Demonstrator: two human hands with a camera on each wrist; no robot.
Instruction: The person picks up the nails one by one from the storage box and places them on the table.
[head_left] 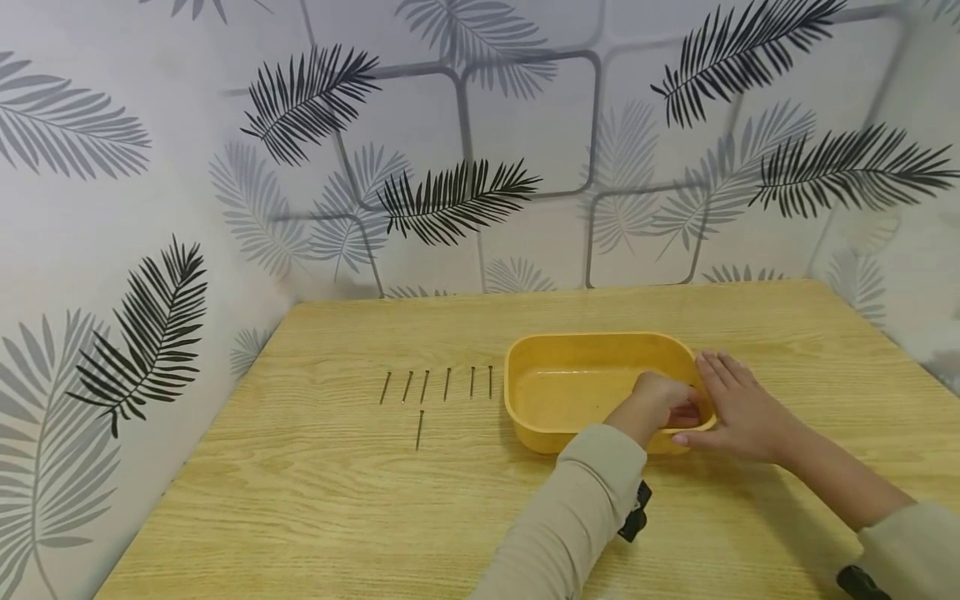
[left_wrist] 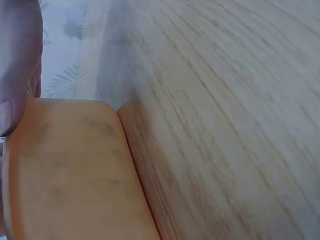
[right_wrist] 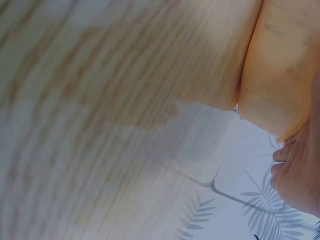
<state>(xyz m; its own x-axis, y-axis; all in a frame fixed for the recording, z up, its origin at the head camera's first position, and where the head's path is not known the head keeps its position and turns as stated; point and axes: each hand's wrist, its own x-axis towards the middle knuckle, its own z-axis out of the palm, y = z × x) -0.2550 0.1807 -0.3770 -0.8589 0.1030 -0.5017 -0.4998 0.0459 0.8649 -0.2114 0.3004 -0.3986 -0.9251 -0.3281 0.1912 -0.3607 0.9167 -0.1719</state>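
A yellow plastic basin (head_left: 573, 437) stands on the wooden table. My left hand (head_left: 660, 400) reaches into its right end with the fingers bent down. The basin's near wall and my own hand hide most of those fingertips, so I cannot see whether they hold anything. My right hand (head_left: 742, 412) rests against the basin's right end, its fingers lying straight along the outside and its thumb at the near rim. In the right wrist view, the right hand's fingers (right_wrist: 295, 170) lie at the rim. Left of the basin, several dark nails (head_left: 447, 385) lie in a row.
A single nail (head_left: 420, 430) lies nearer to me than the row. The wooden table (head_left: 300, 500) reaches back to a wall (head_left: 525, 242) patterned with leaves. Dark straps show at both wrists.
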